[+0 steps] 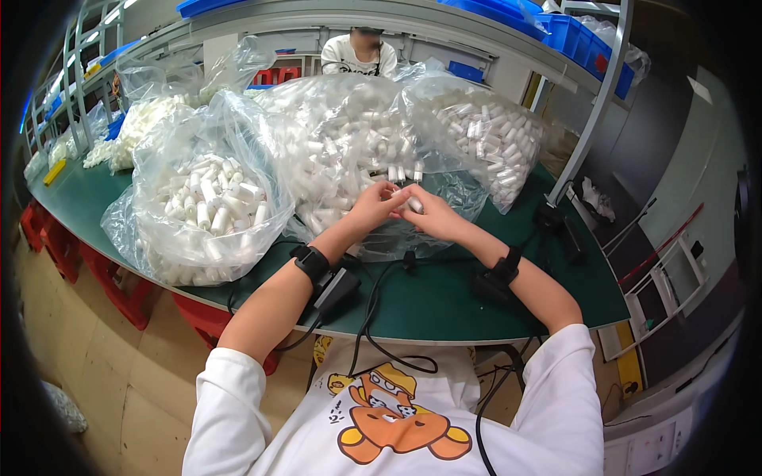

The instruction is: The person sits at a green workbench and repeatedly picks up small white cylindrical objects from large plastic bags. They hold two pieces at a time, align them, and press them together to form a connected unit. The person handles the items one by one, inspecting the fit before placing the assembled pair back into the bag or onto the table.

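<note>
My left hand [375, 209] and my right hand [435, 220] meet over the front of the middle bag, fingers closed. Between their fingertips is a small white plastic cylinder [415, 205], partly hidden by the fingers. Just beyond the hands, several more white cylinders [406, 172] stand in a short row. Behind them bulges a large clear plastic bag [329, 99] full of similar pieces. An open clear bag [147, 178] of white cylinders sits to the left of my left forearm. Another filled bag [504, 151] lies beyond my right hand.
Black cables [370, 313] run across the green tabletop [444, 297] from devices near my wrists. A metal post [595, 111] rises at the right. Red stools [119, 282] stand under the left edge. Across the table sits another person [349, 55]. Blue bins [583, 44] rest on the overhead shelf.
</note>
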{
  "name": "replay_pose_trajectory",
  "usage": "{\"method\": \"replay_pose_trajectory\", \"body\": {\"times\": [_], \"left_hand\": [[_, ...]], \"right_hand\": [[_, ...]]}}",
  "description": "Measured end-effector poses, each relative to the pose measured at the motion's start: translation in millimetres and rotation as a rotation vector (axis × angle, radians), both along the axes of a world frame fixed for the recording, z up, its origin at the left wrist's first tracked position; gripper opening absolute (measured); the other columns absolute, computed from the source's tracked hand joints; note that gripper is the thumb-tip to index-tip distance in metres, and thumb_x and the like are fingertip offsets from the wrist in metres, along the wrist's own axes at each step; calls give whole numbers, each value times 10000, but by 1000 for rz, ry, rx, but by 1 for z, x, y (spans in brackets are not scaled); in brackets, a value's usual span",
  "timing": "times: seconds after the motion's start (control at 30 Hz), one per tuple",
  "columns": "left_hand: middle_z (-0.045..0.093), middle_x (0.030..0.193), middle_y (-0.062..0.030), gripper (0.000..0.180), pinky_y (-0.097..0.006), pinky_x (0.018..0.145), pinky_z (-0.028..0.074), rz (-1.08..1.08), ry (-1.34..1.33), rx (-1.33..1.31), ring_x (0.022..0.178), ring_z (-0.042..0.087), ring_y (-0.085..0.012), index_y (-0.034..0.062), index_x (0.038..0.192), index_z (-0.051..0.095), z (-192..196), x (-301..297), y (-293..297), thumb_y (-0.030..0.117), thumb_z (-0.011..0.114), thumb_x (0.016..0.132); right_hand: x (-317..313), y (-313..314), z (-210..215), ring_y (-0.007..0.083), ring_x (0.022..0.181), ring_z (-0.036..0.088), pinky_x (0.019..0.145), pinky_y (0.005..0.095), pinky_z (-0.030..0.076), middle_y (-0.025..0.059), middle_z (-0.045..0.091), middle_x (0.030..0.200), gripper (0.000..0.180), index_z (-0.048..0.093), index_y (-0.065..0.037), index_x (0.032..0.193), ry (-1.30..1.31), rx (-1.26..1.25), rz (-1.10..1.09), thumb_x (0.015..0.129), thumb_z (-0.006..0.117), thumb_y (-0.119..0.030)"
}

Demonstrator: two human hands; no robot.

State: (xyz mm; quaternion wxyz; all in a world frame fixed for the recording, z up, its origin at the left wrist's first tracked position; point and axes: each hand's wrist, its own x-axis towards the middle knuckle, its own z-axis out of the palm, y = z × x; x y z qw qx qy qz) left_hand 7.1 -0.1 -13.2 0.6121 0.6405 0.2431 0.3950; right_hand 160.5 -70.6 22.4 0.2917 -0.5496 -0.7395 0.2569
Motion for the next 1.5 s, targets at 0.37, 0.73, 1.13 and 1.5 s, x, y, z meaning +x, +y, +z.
{"method": "replay_pose_trajectory", "body": {"times": [0.37,0.73,1.13,1.5], "left_hand": [[544,944,-76,319,-242,751,468,59,-130,-93,854,538,-126,34,1003,512,-4,1,8,262,645,824],[517,1005,-82,266,-253,828,417,39,-190,-107,926,526,-167,32,1035,475,-3,2,8,160,603,840],[486,953,-23,354,-263,906,386,-310,73,24,987,499,-133,57,1166,494,11,2,-12,42,538,815],[424,766,-6,206,-281,697,410,-264,-7,-266,670,431,-108,82,1040,478,16,0,-16,133,493,841]], "right_hand": [[31,-4,-6,210,885,574,761,323,463,155,540,1077,436,283,-136,1347,931,-301,10,925,386,-107],[48,11,-36,226,897,549,818,337,447,142,545,992,317,445,25,1151,1099,-359,23,873,471,-125],[44,9,-29,175,633,464,655,296,394,63,496,734,279,512,-37,859,1182,-446,158,866,492,-315],[40,1,-22,86,394,302,423,239,282,-19,335,489,266,423,-86,716,1117,-434,190,896,411,-281]]}}
